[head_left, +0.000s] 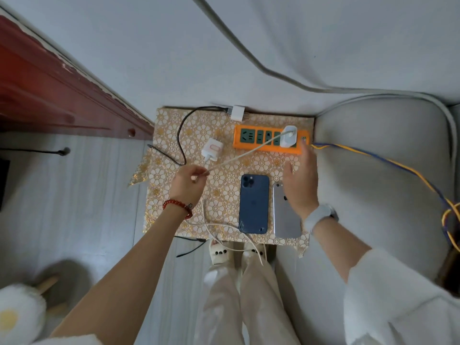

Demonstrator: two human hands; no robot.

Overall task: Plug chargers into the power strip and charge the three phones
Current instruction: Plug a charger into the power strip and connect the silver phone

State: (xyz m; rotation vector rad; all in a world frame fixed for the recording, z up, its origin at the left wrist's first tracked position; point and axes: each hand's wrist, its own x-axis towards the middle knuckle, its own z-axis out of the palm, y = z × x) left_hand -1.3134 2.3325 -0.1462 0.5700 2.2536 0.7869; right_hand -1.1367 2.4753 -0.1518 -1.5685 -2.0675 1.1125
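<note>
Orange power strip [271,141] lies along the upper right of the patterned tabletop [174,135], long axis left-right, one white charger [288,136] already seated in a socket near its right end, the other sockets to its left bare. That charger's white cable [244,154] runs taut down-left across the tabletop to the left hand [186,181], fingers pinched together on the cable near its free end; the plug tip itself is hidden, probably inside the grip. Right hand [302,180] hovers palm-down just below the strip's right end, fingers spread apart, holding nothing, partly over the silver phone [286,212]. Blue phone [254,204] lies face down just left of the silver one, both long axes running top-bottom of frame, bottom ports toward the lower edge. Only two phones visible; a third is not in view. The blue phone lies right and a little below the left hand, nearer it than the right hand, so the cable end must swing down-right to reach a port. Second white charger [212,150] lies loose at centre, third [237,112] at the upper edge with a black cable [179,135]; both unplugged.
</note>
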